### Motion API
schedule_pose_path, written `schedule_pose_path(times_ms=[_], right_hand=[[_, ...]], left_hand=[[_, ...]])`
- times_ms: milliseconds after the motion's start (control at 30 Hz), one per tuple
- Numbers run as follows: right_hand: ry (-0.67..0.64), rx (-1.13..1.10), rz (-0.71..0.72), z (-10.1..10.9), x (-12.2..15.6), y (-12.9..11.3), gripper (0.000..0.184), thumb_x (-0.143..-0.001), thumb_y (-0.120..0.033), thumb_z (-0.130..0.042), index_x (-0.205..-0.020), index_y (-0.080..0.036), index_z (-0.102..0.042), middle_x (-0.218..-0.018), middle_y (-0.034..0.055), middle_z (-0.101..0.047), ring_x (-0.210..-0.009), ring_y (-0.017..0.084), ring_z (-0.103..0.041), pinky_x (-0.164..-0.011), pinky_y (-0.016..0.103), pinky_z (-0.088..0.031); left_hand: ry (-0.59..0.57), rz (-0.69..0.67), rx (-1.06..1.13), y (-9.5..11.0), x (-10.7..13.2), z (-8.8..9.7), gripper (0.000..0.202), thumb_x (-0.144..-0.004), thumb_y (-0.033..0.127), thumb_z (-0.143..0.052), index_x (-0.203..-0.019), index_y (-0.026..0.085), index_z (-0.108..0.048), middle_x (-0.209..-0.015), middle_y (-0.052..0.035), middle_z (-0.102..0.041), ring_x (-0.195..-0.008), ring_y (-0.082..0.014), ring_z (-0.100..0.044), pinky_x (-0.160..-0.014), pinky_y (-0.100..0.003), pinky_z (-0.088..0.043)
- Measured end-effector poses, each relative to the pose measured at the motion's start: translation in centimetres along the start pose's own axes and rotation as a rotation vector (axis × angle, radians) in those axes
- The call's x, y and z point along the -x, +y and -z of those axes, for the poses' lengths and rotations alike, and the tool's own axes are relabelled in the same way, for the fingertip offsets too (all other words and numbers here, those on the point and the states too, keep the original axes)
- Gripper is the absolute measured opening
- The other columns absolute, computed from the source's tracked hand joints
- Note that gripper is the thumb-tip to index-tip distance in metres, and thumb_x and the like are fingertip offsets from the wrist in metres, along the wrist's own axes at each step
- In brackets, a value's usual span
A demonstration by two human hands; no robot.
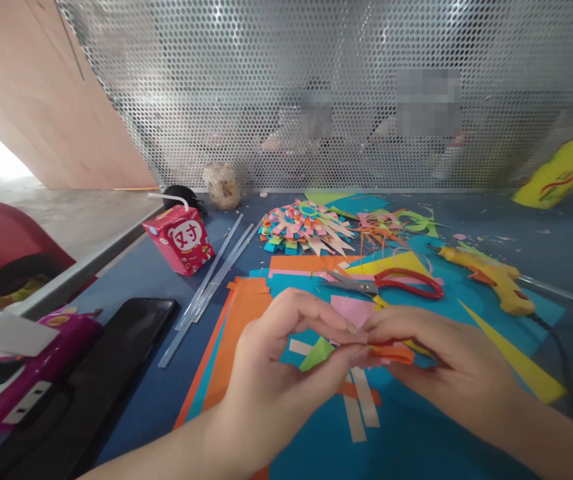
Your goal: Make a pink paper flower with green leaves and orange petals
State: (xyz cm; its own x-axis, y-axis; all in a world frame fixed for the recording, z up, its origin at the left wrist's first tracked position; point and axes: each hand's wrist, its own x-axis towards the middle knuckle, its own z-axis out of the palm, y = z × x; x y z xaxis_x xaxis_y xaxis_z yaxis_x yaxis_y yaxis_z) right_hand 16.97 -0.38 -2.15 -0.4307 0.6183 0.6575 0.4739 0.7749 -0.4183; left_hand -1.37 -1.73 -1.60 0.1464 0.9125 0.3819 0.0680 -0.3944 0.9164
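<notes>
My left hand [299, 353] and my right hand [436, 350] meet at the fingertips over the blue paper [316, 453]. Both pinch small coloured paper strips; a green piece [317, 353] sticks out by my left fingers, and an orange strip [393, 354] shows under my right fingers. How the strips join is hidden by the fingertips. Pale paper strips [365, 397] lie on the blue sheet just below. Behind my hands rests a pair of red-handled scissors [409, 282]. A pile of fringed paper flowers [306, 223] sits farther back.
A yellow hot glue gun [496, 277] with a cable lies at right. Clear glue sticks [216, 277], a red drink carton [181, 237] with a straw and a black phone [121, 373] are at left. A yellow bottle [561, 175] stands near the perforated metal screen [286, 60].
</notes>
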Motion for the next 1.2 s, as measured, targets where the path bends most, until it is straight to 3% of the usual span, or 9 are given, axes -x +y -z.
schedule_pose_path(times_ms=[267,433,733,1033,1200], right_hand=[[-0.056,-0.019,-0.046,0.0,-0.1,-0.1,0.004,-0.086,-0.025,-0.053,-0.084,-0.024,-0.056,-0.077,-0.0029,-0.07,-0.07,0.009,-0.066,-0.062,0.012,-0.053],[-0.047,-0.039,-0.109,-0.2,0.1,0.0,0.003,-0.081,-0.021,-0.06,-0.079,-0.023,-0.059,-0.071,-0.0032,-0.068,-0.06,0.009,-0.065,-0.053,0.013,-0.052],[-0.153,-0.184,-0.334,-0.5,0.4,0.2,0.006,-0.077,-0.018,-0.062,-0.082,-0.021,-0.062,-0.076,-0.002,-0.067,-0.065,0.009,-0.064,-0.055,0.015,-0.053],[-0.152,-0.112,-0.25,-0.5,0.6,0.1,0.008,-0.077,-0.015,-0.061,-0.082,-0.022,-0.06,-0.078,-0.0021,-0.067,-0.066,0.009,-0.064,-0.057,0.016,-0.052],[-0.16,-0.051,-0.149,-0.4,0.9,0.3,0.008,-0.081,-0.016,-0.06,-0.087,-0.021,-0.059,-0.083,0.0001,-0.067,-0.075,0.011,-0.064,-0.065,0.017,-0.052]], left_hand=[[0.023,0.049,0.011,0.0,-0.1,-0.1,0.017,-0.068,0.013,-0.071,-0.074,0.023,-0.059,-0.074,0.0037,-0.068,-0.072,-0.0101,-0.065,-0.069,-0.018,-0.052],[0.021,0.191,0.047,0.0,-0.4,-0.2,0.016,-0.068,0.015,-0.07,-0.076,0.022,-0.058,-0.07,0.003,-0.068,-0.07,-0.0113,-0.066,-0.066,-0.019,-0.051],[-0.074,0.418,0.373,-0.3,-1.2,0.0,0.024,-0.072,0.02,-0.068,-0.094,0.018,-0.056,-0.063,0.0037,-0.069,-0.059,-0.0074,-0.063,-0.059,-0.016,-0.049],[-0.017,0.498,0.431,-0.2,-1.5,-0.3,0.024,-0.07,0.016,-0.069,-0.087,0.016,-0.052,-0.058,0.0034,-0.067,-0.051,-0.0065,-0.061,-0.05,-0.014,-0.047],[-0.025,0.449,0.363,0.0,-1.3,-0.1,0.023,-0.071,0.017,-0.068,-0.088,0.017,-0.053,-0.06,0.0031,-0.067,-0.055,-0.0061,-0.06,-0.054,-0.014,-0.046]])
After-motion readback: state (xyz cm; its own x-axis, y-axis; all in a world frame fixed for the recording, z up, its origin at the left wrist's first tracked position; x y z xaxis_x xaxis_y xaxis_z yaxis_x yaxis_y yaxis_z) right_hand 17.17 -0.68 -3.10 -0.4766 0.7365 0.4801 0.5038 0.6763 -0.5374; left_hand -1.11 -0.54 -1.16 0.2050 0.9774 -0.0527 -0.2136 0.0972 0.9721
